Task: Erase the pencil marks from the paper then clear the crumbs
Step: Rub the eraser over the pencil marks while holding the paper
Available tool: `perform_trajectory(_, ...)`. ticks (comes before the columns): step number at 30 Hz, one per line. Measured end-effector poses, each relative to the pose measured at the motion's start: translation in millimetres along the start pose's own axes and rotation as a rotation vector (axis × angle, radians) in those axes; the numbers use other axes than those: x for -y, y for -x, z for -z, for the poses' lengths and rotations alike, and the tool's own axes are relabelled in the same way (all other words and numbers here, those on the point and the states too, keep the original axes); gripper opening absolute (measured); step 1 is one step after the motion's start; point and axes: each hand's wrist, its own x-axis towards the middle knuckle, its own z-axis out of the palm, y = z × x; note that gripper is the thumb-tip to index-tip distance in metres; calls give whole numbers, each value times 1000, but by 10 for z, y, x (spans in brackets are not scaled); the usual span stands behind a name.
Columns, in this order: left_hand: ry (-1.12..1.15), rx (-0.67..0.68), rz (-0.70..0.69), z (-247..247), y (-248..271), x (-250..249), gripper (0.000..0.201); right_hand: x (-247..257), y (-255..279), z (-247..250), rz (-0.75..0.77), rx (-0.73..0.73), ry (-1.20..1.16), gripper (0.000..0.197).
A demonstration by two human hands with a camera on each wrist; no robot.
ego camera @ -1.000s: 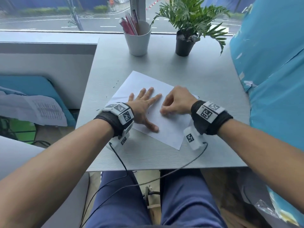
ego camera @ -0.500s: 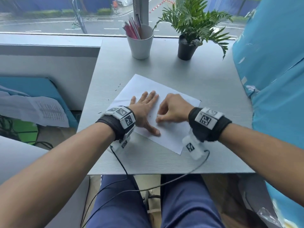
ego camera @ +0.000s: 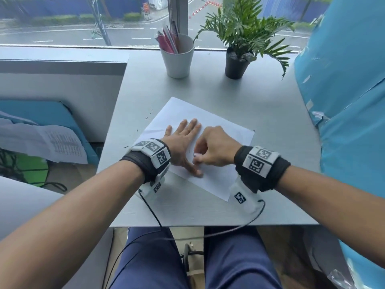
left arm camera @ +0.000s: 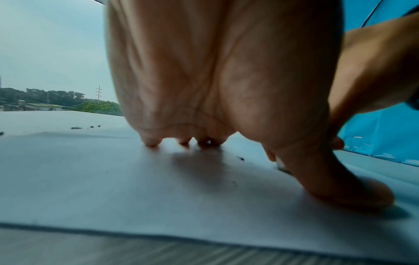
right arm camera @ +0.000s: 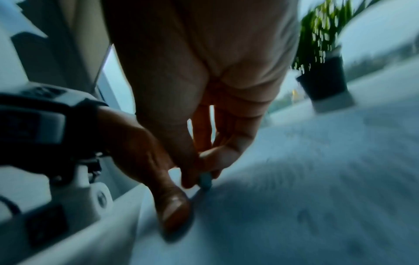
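Left hand (ego camera: 183, 142), fingers flat, pins thin, crease-prone paper (ego camera: 220, 126) to counter (ego camera: 250, 97); right hand (ego camera: 216, 151) fingers pinch small eraser (right arm camera: 205, 180), prob. near its tip.

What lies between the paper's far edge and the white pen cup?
Head view: only bare grey table between the paper and the pen cup; a few dark crumbs lie off to the left.
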Motion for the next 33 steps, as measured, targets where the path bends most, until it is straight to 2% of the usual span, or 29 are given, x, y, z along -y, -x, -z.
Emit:
perform_trajectory(1,1,5,-2,7,1,7,153,-58,-35,45,-26,1,-16,17)
perform_trajectory(3,12,2,-2,10,-2,10,153,-247,-187,247,-161,-144,-112,18)
perform_trajectory(4,13,-6,1,7,-7,14,153,-281,-226,310,-181,-207,-102,19)
perform_trajectory(5,14,-4,5,-1,-4,12,154,-264,-228,288,-161,-208,-82,18)
perform_trajectory(8,9,-2,-1,-12,-8,9,155,-36,-56,54,-4,-13,-17,14)
perform_trajectory(9,8,-4,0,-3,-10,12,155,-84,-84,87,-15,-3,-25,13)
perform_trajectory(11,7,-1,4,5,-15,10,155,-276,-258,296,-143,-135,-91,12)
perform_trajectory(13,4,-7,9,-1,-22,7,156,-328,-329,382,-174,-232,-69,15)
perform_trajectory(16,12,-4,-8,-7,-10,14,155,-43,-134,118,1,-12,11,16)
perform_trajectory(17,7,-8,-17,-4,-9,25,155,-54,-125,104,14,27,15,15)
perform_trajectory(18,8,-6,-24,1,-5,29,154,-120,-188,176,-24,11,-8,13)
perform_trajectory(21,6,-20,-14,-6,-10,28,156,-337,-409,409,-138,-191,-86,13)
perform_trajectory(22,0,-15,-4,-14,-10,23,157,-291,-394,372,-116,-184,-73,14)
perform_trajectory(25,-10,-19,11,-28,-26,35,159,-108,-221,163,32,3,3,13)
perform_trajectory(26,-6,-21,12,-17,-30,48,159,-162,-266,209,1,11,-10,13)
perform_trajectory(29,2,-29,15,-7,-39,54,161,-359,-454,420,-125,-154,-87,14)
perform_trajectory(30,0,-29,18,-17,-37,56,162,-327,-456,386,-104,-148,-76,14)
perform_trajectory(33,-3,-29,14,-23,-44,68,164,-159,-341,200,37,-3,-11,14)
